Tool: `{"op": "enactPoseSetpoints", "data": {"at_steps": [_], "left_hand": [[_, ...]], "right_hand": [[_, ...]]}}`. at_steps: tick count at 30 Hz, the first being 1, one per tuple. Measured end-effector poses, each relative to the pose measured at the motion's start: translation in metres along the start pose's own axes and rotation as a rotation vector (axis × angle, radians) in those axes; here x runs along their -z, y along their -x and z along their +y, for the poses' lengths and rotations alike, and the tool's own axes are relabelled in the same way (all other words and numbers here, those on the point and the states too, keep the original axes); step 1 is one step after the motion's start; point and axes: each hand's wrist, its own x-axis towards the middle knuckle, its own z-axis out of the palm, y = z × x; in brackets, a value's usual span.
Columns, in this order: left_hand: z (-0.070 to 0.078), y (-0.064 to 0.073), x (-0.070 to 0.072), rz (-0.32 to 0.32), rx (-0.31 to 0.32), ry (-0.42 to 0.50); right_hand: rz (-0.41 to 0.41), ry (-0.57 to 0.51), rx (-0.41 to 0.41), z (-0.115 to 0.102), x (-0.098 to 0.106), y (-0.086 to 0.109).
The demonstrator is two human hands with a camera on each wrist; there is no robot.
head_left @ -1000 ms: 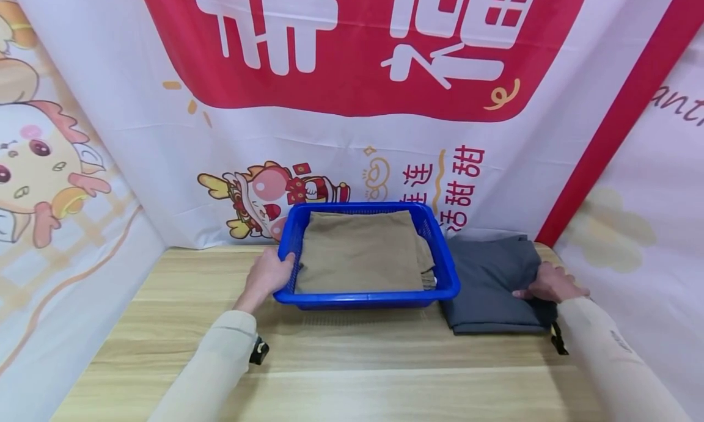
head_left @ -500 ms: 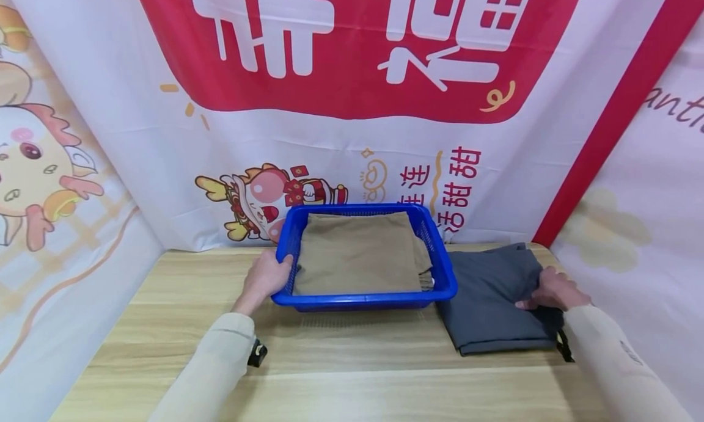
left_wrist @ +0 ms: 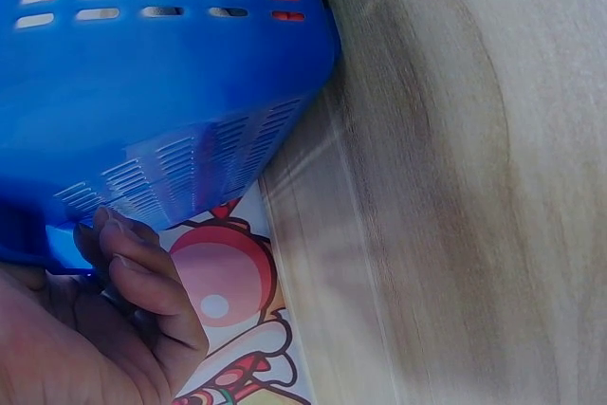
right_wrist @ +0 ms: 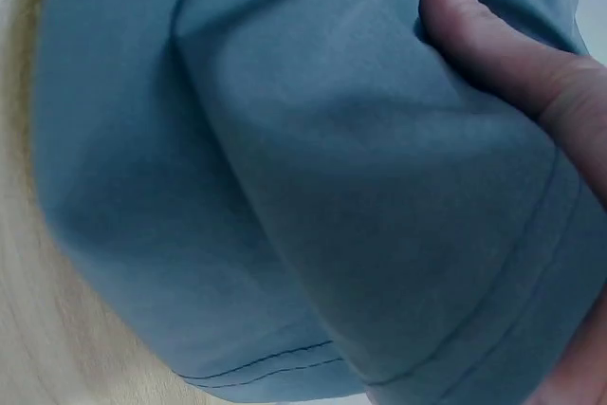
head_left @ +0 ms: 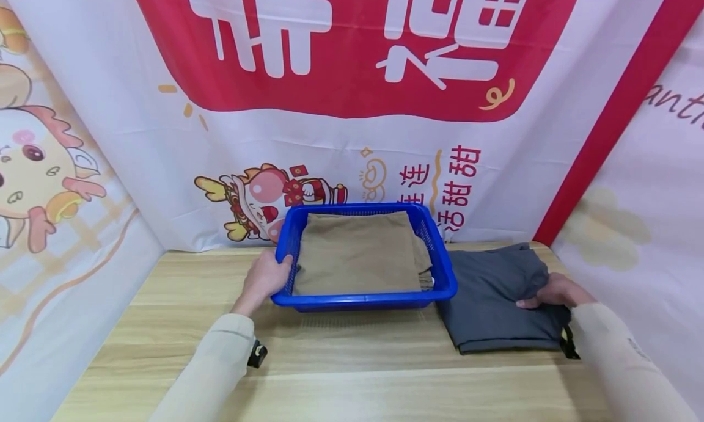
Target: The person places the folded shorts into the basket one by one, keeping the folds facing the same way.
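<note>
A blue plastic basket point(head_left: 363, 300) with slotted walls stands at the back of the table. Inside it lies a folded khaki garment point(head_left: 357, 254). My left hand point(head_left: 267, 274) grips the basket's left rim, and the left wrist view shows its fingers point(left_wrist: 152, 282) curled by the slotted wall. To the right of the basket lies a folded dark grey garment point(head_left: 495, 303). My right hand point(head_left: 557, 291) holds this garment by its right side, thumb on top. Up close, stitched hems run along the grey cloth point(right_wrist: 379, 206); most of the right fingers are hidden by it.
The wooden table point(head_left: 352, 379) extends in front of the basket. Behind it hangs a white and red printed cloth point(head_left: 352, 129), close to the basket's back rim. Further printed cloths border the left and right sides.
The grey garment has slid a little toward the table's front, and its far corner is bunched up. My right hand has shifted slightly rightward. My left hand keeps its grip on the basket.
</note>
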Motion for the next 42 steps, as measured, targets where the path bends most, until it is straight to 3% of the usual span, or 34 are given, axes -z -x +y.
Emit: {"op": "enactPoseSetpoints", "data": {"at_steps": [6, 10, 16, 21, 28, 35, 42], "left_hand": [[0.001, 0.001, 0.000, -0.004, -0.002, 0.002], [0.001, 0.000, 0.000, 0.002, -0.003, -0.001], [0.000, 0.000, 0.001, 0.015, -0.009, -0.013], [0.001, 0.000, 0.000, 0.026, -0.018, -0.033], [0.001, 0.000, 0.000, 0.026, -0.012, -0.025], [-0.001, 0.000, -0.002, 0.022, -0.012, -0.024], [0.000, 0.001, 0.000, 0.019, -0.001, -0.022]], "right_hand": [[-0.007, -0.080, -0.033, 0.001, -0.001, 0.002], [-0.005, -0.163, -0.011, 0.003, 0.002, 0.006], [-0.094, -0.333, -0.103, 0.005, 0.007, 0.008], [-0.079, -0.374, -0.141, 0.002, 0.002, 0.008], [-0.022, -0.347, -0.116, -0.006, 0.001, 0.005], [0.065, -0.264, -0.009, -0.014, 0.000, 0.010], [0.085, -0.186, 0.064, -0.018, -0.002, 0.021]]}}
